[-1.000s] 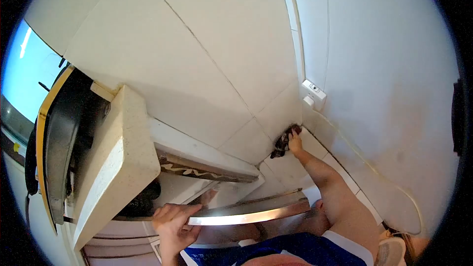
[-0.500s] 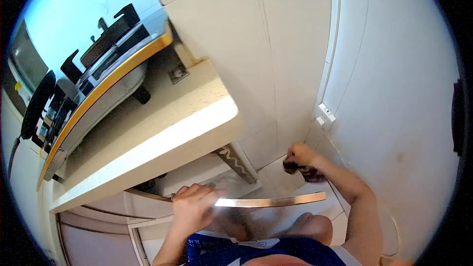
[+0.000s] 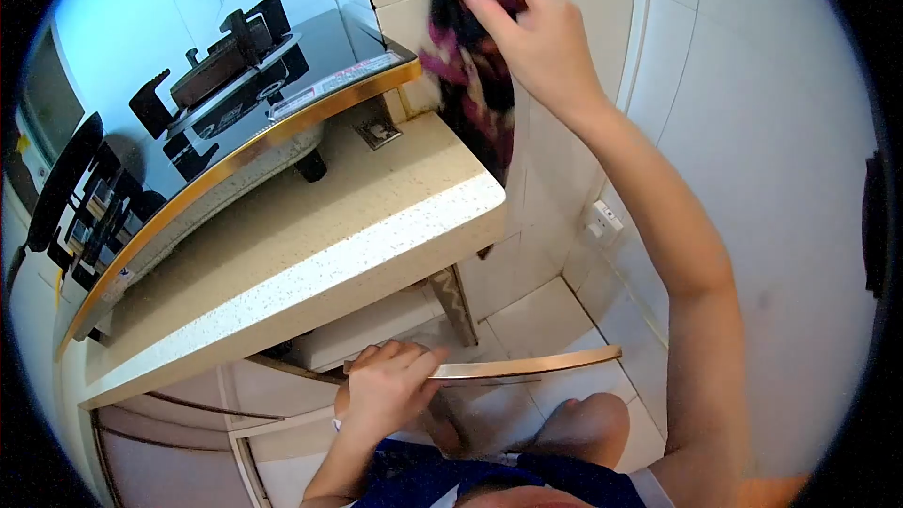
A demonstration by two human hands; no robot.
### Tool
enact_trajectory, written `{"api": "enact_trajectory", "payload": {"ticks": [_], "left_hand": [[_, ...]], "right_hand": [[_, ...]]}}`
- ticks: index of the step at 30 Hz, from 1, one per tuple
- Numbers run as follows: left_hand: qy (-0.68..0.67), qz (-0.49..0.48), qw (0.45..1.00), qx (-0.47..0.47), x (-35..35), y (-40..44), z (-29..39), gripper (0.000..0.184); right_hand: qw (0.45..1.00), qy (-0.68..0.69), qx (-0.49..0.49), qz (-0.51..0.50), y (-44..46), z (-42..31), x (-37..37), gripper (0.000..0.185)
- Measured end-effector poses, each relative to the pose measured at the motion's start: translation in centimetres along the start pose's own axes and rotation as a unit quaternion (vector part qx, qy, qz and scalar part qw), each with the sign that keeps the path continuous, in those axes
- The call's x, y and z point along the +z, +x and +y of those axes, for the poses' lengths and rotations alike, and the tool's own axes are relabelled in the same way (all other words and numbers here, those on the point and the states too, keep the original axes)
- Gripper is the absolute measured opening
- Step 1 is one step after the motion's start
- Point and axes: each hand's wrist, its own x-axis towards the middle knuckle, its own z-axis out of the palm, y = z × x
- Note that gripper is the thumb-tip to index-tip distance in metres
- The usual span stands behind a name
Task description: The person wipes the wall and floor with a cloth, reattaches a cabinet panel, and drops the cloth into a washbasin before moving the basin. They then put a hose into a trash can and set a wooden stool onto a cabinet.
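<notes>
My right hand (image 3: 541,33) is raised past the right end of the countertop, its thumb and fingers pinching the top of a dark patterned cloth (image 3: 480,94) in black, purple and beige. The cloth hangs down beside the counter corner, its lower end partly behind that corner. Low in the view, my left hand (image 3: 386,381) is wrapped over the top edge of an open cabinet door (image 3: 527,363), which has a copper-coloured rim. Between the door and the counter, part of the cabinet interior (image 3: 376,320) shows.
A gas stove (image 3: 235,85) with a gold rim stands over the speckled countertop (image 3: 376,207). A white socket (image 3: 604,222) sits low on the tiled wall (image 3: 781,179). My bent knee (image 3: 602,433) is close to the door, above the tiled floor (image 3: 546,320).
My right hand has lifted the cloth from near the floor up to stove height, and the cloth now hangs unfolded. My left hand stays on the door edge. The view has shifted slightly.
</notes>
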Motion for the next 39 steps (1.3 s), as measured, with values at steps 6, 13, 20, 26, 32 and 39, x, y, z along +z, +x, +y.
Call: {"api": "enact_trajectory", "payload": {"ticks": [6, 13, 20, 26, 32, 39], "left_hand": [[0.004, -0.011, 1.0, 0.003, -0.5, 0.1, 0.3, 0.037], [0.009, -0.027, 1.0, 0.005, -0.5, 0.2, 0.2, 0.038], [0.007, -0.021, 1.0, 0.012, -0.3, 0.1, 0.3, 0.04], [0.003, -0.023, 1.0, 0.013, -0.6, -0.3, 0.5, 0.041], [0.005, -0.016, 1.0, 0.018, -0.2, -0.4, 0.4, 0.044], [-0.007, 0.001, 1.0, 0.014, -0.2, -0.2, 0.4, 0.041]], "right_hand": [[0.966, -0.12, -0.198, 0.111, 3.2, -3.4, 2.3, 0.025], [0.953, -0.107, -0.273, 0.077, -1.7, 1.0, 4.4, 0.015], [0.941, -0.136, -0.306, -0.043, -2.8, 1.4, 3.2, 0.019], [0.925, -0.167, -0.318, -0.121, -3.0, 1.6, 1.9, 0.019], [0.903, -0.233, -0.327, -0.156, -3.6, 2.2, 0.7, 0.018], [0.901, -0.285, -0.166, -0.281, -10.5, 7.4, -2.4, 0.013]]}}
